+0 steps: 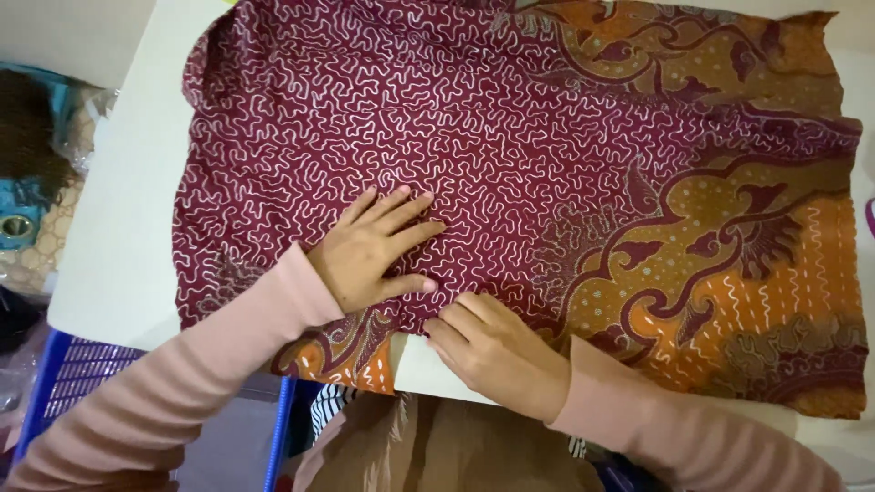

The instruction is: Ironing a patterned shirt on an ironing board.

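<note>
A large patterned cloth, dark red with white squiggles and orange-brown swirls at the right, lies spread over a white table. My left hand rests flat on the cloth near its front edge, fingers spread and pointing right. My right hand sits just below and to the right, fingers curled at the cloth's front edge, where a notch shows the white table beneath. Whether those fingers pinch the edge cannot be told. Both arms wear pinkish long sleeves.
A blue plastic crate stands below the table's left corner. Cluttered bags and a teal object lie at the far left. The cloth's right edge nearly reaches the table's right side.
</note>
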